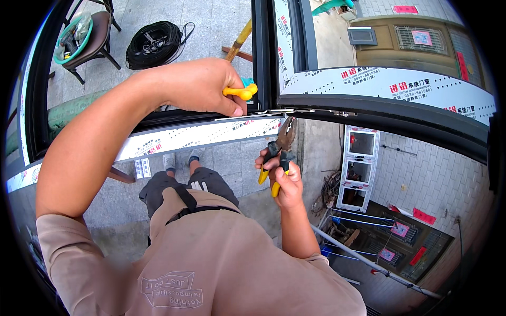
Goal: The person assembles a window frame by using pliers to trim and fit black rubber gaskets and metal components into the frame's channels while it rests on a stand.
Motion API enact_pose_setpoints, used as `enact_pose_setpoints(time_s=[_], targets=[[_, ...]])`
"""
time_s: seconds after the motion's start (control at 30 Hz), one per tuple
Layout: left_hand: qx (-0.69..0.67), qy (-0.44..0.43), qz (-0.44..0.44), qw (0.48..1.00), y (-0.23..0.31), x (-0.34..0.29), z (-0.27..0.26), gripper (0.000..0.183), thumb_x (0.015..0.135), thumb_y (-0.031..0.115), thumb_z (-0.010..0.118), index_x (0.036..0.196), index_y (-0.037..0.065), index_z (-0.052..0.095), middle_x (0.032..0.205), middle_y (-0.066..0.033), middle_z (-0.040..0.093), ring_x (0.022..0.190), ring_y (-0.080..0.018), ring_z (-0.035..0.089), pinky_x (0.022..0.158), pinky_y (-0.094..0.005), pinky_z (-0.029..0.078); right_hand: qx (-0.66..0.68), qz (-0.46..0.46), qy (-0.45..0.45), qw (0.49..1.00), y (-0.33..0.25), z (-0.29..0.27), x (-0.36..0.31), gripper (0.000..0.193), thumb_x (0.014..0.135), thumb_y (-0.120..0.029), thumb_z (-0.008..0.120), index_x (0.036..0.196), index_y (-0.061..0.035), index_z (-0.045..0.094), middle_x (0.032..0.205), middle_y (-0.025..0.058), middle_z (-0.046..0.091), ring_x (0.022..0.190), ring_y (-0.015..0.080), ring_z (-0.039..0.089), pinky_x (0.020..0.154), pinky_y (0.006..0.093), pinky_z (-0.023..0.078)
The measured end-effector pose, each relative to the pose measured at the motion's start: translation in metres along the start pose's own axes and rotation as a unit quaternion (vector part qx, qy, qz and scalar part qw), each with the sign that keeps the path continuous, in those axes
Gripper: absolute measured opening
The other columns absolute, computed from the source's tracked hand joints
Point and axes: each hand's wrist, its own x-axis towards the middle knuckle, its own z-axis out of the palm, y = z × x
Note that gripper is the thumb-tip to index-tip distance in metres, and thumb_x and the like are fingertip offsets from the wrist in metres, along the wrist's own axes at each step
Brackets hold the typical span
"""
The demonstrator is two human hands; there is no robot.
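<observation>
Pliers [285, 141] grasped in right hand [287, 181], nose near metal strip [266, 112] just beyond — left hand [224, 87] beside strip, clasping yellow piece [240, 92] — apparently strip adjustment, next move calling for steady alignment.

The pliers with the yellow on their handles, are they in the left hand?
No, the right hand holds the pliers, while the left hand is by the dark frame.

Coil of black cable [167, 41] on grey paving [213, 37]; turquoise basin [62, 61] on a brown chair [101, 31]; tiled wall [427, 163]
</observation>
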Motion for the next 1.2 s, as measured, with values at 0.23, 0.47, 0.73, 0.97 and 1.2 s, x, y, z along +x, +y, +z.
enact_pose_setpoints(time_s=[0.23,0.47,0.73,0.97,1.2], targets=[[-0.003,-0.003,0.001,1.000,0.003,-0.002,-0.002,0.025,0.096,0.018,0.085,0.115,0.002,0.084,0.091,-0.0101,0.080,0.080,-0.0149,0.069,0.076,-0.0345,0.054,-0.029,-0.007,-0.012,0.999,-0.003,-0.003,0.006,0.042,0.105,-0.038,0.073,0.113,0.0030,0.074,0.138,0.0239,0.064,0.122,0.0351,0.067,0.107,0.0525,0.052],[-0.005,0.001,0.000,1.000,0.001,-0.001,-0.002,0.028,0.096,0.016,0.083,0.120,0.002,0.082,0.091,-0.0095,0.079,0.079,-0.0156,0.068,0.074,-0.0348,0.053,-0.170,-0.085,0.008,0.982,-0.019,-0.003,0.014,0.028,0.097,-0.023,0.081,0.104,0.0047,0.079,0.123,0.0195,0.070,0.117,0.0312,0.071,0.101,0.0460,0.057],[-0.007,-0.034,-0.030,0.999,0.007,-0.003,-0.003,0.029,0.097,0.012,0.081,0.124,0.001,0.080,0.092,-0.0133,0.075,0.078,-0.0201,0.066,0.072,-0.0360,0.051,-0.471,-0.221,0.053,0.852,-0.061,-0.016,0.026,0.017,0.079,-0.013,0.090,0.091,-0.0017,0.084,0.118,0.0187,0.069,0.100,0.0279,0.068,0.086,0.0379,0.056],[0.022,-0.019,-0.018,0.999,0.005,-0.006,-0.001,0.019,0.093,0.004,0.082,0.111,-0.002,0.079,0.093,-0.0165,0.073,0.076,-0.0292,0.066,0.069,-0.0394,0.051,-0.621,-0.340,0.135,0.694,-0.053,-0.025,0.044,0.015,0.077,-0.006,0.089,0.088,-0.0062,0.078,0.118,0.0160,0.065,0.104,0.0287,0.064,0.089,0.0387,0.052],[0.014,-0.004,0.019,1.000,0.001,-0.006,-0.001,0.018,0.084,0.000,0.081,0.102,-0.003,0.078,0.088,-0.0188,0.072,0.081,-0.0358,0.069,0.071,-0.0417,0.054,-0.625,-0.372,0.123,0.675,-0.045,-0.025,0.051,0.020,0.074,-0.003,0.088,0.082,-0.0082,0.071,0.119,0.0159,0.066,0.109,0.0315,0.065,0.092,0.0401,0.052]])
